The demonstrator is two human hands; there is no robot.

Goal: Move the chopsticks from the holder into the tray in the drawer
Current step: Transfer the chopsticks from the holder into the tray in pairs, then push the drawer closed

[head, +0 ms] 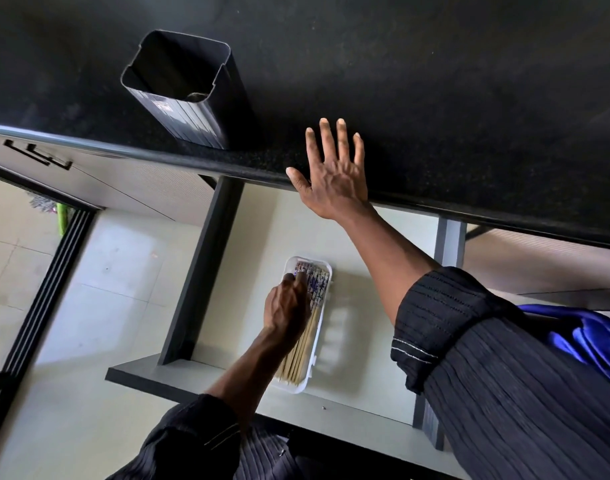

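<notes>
While your left hand (287, 308) covers chopsticks (301, 355) in tray (316, 344), its grip unreadable; right hand (331, 174) flat, fingers spread, on countertop (435, 98); holder (185, 88) interior dark.

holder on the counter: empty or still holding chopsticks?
Looks empty: the holder shows only dark interior, no sticks above its rim. The chopsticks lie in the tray.

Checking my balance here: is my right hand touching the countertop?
Touching. The head view shows the right hand lying flat, fingers spread, on the black countertop by its front edge.
</notes>
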